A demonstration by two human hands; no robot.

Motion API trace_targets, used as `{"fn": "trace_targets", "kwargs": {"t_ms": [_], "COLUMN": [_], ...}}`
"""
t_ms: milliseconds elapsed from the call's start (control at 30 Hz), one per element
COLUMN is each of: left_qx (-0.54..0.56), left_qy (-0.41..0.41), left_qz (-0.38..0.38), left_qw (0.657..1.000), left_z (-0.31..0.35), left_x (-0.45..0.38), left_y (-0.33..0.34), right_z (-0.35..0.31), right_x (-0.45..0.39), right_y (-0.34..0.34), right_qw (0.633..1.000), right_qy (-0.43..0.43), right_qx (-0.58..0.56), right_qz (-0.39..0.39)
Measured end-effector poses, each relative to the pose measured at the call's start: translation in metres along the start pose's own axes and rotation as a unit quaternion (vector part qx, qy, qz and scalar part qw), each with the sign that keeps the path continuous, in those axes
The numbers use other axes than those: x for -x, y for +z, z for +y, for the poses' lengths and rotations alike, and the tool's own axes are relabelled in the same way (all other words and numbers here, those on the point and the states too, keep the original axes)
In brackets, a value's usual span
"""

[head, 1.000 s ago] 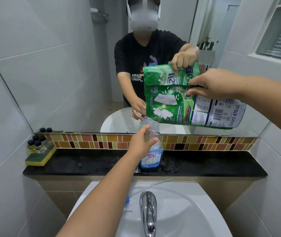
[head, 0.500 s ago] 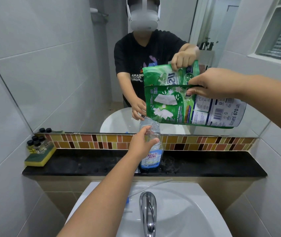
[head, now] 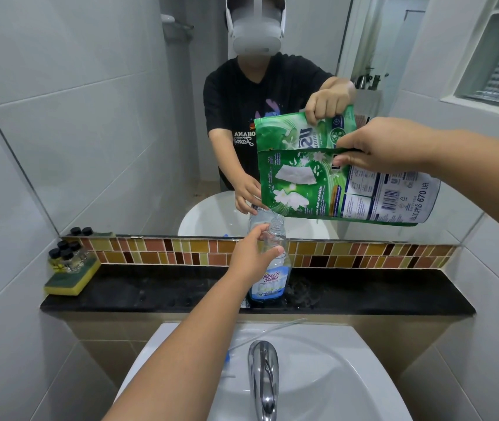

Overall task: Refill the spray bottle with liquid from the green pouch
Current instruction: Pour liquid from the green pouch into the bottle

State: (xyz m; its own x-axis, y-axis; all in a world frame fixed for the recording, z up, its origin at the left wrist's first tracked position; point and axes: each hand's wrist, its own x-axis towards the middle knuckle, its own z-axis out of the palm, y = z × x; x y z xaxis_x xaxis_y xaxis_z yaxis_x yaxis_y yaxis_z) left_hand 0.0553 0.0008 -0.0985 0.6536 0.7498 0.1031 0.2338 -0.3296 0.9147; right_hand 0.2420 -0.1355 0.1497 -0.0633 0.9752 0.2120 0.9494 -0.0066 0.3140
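Pouring step: spray bottle [head: 271, 262] is gripped upright by left hand [head: 249, 258] on worktop [head: 151, 290]; green pouch [head: 333, 189], pinched by right hand [head: 388, 147], should be tipped slowly, corner kept over the neck.

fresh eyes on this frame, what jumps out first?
The green pouch, tipped on its side above the counter, its low corner right over the open neck of the spray bottle. The right hand pinches the pouch's top edge; the left hand grips the bottle, which stands on the black ledge under the mirror. The mirror doubles the whole scene.
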Motion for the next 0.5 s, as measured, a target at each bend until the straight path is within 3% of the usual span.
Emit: {"fn": "trace_targets", "kwargs": {"t_ms": [500], "left_qx": [0.012], "left_qy": [-0.006], "left_qz": [0.002], "left_qw": [1.000], "left_z": [0.0006], "left_x": [0.0006], "left_y": [0.0022], "right_z": [-0.0030], "right_x": [0.0028], "right_y": [-0.0062], "right_qw": [1.000], "right_qy": [0.020], "right_qx": [0.006], "right_qz": [-0.018]}}
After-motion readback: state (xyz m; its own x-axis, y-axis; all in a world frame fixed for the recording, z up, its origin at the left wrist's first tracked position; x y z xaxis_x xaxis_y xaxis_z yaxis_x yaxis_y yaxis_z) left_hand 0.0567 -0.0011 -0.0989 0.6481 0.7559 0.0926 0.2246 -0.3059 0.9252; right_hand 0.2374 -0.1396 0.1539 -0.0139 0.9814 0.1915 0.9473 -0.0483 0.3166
